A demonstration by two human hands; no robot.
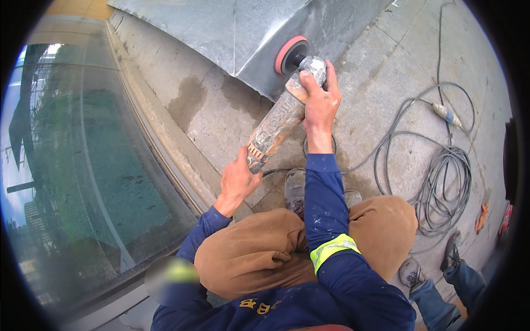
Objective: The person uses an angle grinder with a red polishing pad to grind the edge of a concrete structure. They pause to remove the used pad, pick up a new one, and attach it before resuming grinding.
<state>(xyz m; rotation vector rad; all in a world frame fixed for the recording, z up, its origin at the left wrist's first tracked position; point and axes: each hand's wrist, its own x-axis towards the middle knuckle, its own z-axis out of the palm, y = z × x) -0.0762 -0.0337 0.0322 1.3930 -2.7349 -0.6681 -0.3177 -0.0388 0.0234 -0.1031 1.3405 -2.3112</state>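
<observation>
Both my hands are closed on a worn, dust-caked angle polisher [277,119] with orange showing through the grime. My right hand [322,105] wraps around its head end, just behind the disc. My left hand [237,179] grips the rear end, where the cord comes out. The round pad with a red rim [291,54] is tilted against the side face of a large grey stone slab [259,60], near its corner. Whether the pad is spinning cannot be told.
A glass pane [110,165] in a frame runs along the left. Coiled grey cable [441,185] with a connector [446,115] lies on the paving to the right. An orange-handled tool [482,217] lies beyond it. Another person's shoes [411,273] and legs stand at lower right.
</observation>
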